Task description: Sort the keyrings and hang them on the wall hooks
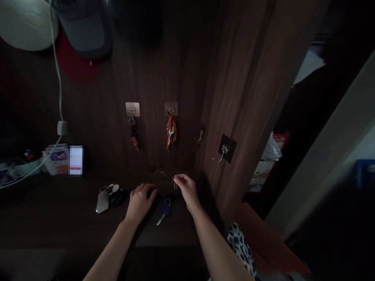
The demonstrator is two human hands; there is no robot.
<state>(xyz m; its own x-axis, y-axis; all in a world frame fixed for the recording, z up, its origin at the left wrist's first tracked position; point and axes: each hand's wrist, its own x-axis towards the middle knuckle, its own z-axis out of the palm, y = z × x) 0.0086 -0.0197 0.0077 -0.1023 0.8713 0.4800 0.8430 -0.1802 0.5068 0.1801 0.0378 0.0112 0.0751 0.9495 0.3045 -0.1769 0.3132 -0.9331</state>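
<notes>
My right hand (pixel 187 192) is closed in a pinch on small keys (pixel 175 185) that hang below its fingertips, just above the dark shelf (pixel 67 218). Resting on the shelf, my left hand (pixel 141 202) has its fingers extended and thumb apart. Between my hands lies a blue-headed key (pixel 165 211) with a metal ring. Behind them, a few small keys (pixel 161 173) lie near the back panel. To the left of my left hand sits a bunch with a silver fob (pixel 103 201), a black fob (pixel 118 196) and pale round tags.
Keys with a red tag (pixel 134 140) and a colourful corded bunch (pixel 171 132) hang from wall hooks. Another hook (pixel 225 150) projects from the right side panel (pixel 234 89). Caps (pixel 82 31) hang upper left, beside a white cable (pixel 60 82). Small boxes (pixel 60 156) stand at left.
</notes>
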